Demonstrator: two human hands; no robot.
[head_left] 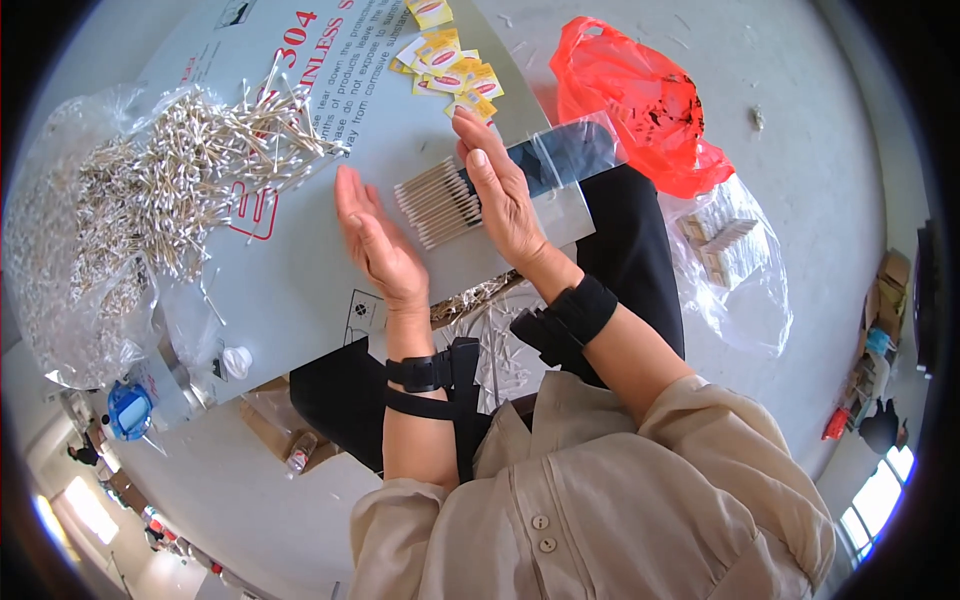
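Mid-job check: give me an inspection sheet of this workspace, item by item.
Surface: grey printed board resting across the lap.
Job's things: bundle of cotton swabs lined up side by side between both palms; clear bag beside it.
Clutter: loose swab pile, yellow sachets, red plastic bag, bag of packed swabs.
Grippers: left hand and right hand open, flat, flanking the bundle.
Cables: nothing seen.
Surroundings: grey floor.
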